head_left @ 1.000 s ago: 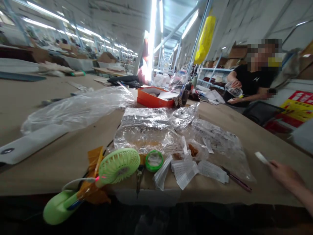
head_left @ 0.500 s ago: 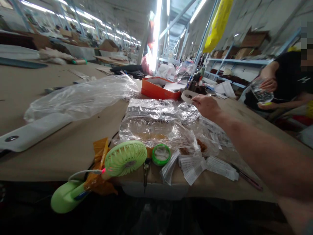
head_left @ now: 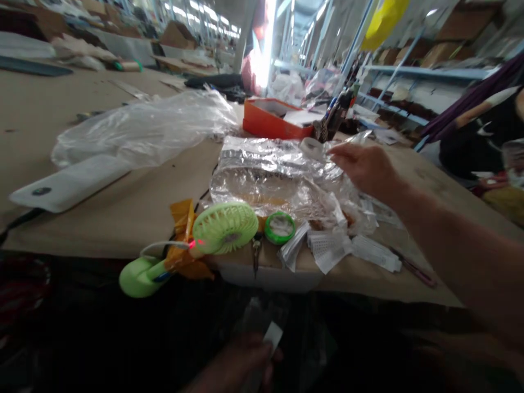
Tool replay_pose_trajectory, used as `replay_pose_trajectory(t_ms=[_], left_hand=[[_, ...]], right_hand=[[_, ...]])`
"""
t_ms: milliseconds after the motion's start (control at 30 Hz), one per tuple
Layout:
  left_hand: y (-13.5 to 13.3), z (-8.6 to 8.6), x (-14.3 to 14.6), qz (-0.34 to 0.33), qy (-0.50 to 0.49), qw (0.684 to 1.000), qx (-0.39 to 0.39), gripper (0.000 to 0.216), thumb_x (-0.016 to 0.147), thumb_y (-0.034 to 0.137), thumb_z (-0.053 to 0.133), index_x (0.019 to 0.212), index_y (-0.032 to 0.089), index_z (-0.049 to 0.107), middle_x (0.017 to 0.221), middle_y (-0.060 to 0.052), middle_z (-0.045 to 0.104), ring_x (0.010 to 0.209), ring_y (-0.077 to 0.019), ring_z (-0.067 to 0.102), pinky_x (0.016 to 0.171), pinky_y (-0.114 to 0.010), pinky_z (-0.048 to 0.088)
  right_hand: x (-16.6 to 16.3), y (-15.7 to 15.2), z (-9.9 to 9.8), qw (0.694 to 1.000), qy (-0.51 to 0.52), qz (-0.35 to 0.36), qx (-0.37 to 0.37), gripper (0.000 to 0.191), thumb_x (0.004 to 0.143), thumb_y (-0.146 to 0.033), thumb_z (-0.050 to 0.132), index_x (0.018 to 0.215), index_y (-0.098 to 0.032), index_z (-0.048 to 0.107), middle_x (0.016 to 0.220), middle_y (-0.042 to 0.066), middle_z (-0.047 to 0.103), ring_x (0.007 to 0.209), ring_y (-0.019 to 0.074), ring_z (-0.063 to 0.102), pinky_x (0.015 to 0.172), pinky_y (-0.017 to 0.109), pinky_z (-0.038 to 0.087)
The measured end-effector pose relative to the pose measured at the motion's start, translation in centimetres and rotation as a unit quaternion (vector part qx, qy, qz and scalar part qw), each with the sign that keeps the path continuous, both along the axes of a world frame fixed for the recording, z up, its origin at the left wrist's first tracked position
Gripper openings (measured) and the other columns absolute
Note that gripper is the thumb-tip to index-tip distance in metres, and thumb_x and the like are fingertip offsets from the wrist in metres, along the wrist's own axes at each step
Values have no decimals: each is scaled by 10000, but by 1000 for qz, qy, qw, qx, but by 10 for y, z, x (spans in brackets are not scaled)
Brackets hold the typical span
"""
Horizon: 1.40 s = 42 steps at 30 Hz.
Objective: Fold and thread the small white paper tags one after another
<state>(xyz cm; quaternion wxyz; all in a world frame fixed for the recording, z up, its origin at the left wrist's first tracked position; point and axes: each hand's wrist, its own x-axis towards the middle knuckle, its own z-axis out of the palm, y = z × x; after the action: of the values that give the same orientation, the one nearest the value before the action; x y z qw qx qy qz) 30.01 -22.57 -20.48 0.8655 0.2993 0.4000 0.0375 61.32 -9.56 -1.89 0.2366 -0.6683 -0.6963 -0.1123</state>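
My right hand [head_left: 366,166] is over the plastic bags on the table, fingertips pinched together. Whether something thin is between them I cannot make out. Just left of those fingertips is a white ring-shaped roll [head_left: 311,147], with a small gap between. Beneath lie clear plastic bags [head_left: 262,188] with handwriting on them. Low in the view, below the table edge, my left hand [head_left: 249,357] is closed on a small white tag [head_left: 273,333]; it is dark and blurred there.
A green handheld fan [head_left: 225,228], a round green container [head_left: 279,227], fanned printed labels [head_left: 329,250] and a pink-handled slim tool [head_left: 417,270] line the front edge. An orange box [head_left: 274,119] stands behind the bags. A person [head_left: 478,136] sits at right.
My right hand has drawn away from the white roll, which now rests on the bags. My left hand has come into view below with a tag. The camera view has tilted downward.
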Motion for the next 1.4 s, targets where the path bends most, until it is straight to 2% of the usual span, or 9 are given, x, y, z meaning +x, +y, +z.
replay_pose_trajectory(t_ms=[133,267,333,400,500,667,1100,1233,1400], left_hand=[[-2,4,8,28,-24,999,-3,250,791,380,613,816,132,635,549,30,551,466,-88,523,467,-205,392],[0,25,16,36,-44,998,-1,247,806,374,595,840,133,635,563,29,546,485,-88,530,484,-207,390],[-2,34,19,40,-70,997,13,253,817,382,584,841,135,630,576,24,546,493,-91,533,489,-211,393],[-4,38,20,42,-99,994,31,248,827,383,575,812,139,615,596,18,552,507,-93,536,491,-211,395],[-8,38,22,46,-121,990,54,253,837,383,567,768,141,592,607,13,550,519,-90,527,489,-203,396],[-10,38,23,69,-107,990,53,248,826,383,577,802,137,597,593,18,540,514,-85,521,485,-193,392],[-6,37,18,91,-90,991,35,238,818,384,573,811,146,588,601,22,537,523,-93,525,500,-215,382],[-5,37,15,96,-94,990,38,240,848,383,535,813,149,572,609,25,531,525,-86,519,502,-210,386],[-5,37,11,97,-100,989,52,248,854,379,520,771,148,549,609,22,529,511,-87,517,494,-212,386]], right_hand=[[-36,-108,-17,999,31,39,22,172,863,-296,596,988,-220,688,838,35,715,740,125,655,672,248,479],[-82,-181,-74,969,155,165,-97,198,878,-196,546,1056,-224,626,969,37,673,842,137,652,721,238,522],[-105,-197,-105,961,203,152,-113,327,887,-182,519,1213,-210,535,1100,69,629,981,168,625,826,274,527],[-123,-202,-128,957,239,131,-98,409,901,-198,496,1307,-202,446,1173,89,591,1066,185,588,895,311,511],[-136,-198,-143,955,260,114,-84,408,910,-220,482,1315,-197,434,1194,100,577,1107,199,562,933,345,494],[-138,-193,-147,957,245,125,-95,300,917,-243,467,1202,-180,538,1087,100,623,1038,212,584,882,369,512],[-147,-186,-154,938,309,104,-119,317,900,-260,487,1209,-228,552,1088,76,659,982,206,640,859,351,530],[-148,-182,-155,897,409,75,-151,356,879,-296,531,1231,-243,536,1057,50,670,937,180,654,820,304,533],[-153,-173,-153,802,554,71,-212,203,835,-346,591,1000,-232,626,812,-9,672,692,125,642,638,227,532]])
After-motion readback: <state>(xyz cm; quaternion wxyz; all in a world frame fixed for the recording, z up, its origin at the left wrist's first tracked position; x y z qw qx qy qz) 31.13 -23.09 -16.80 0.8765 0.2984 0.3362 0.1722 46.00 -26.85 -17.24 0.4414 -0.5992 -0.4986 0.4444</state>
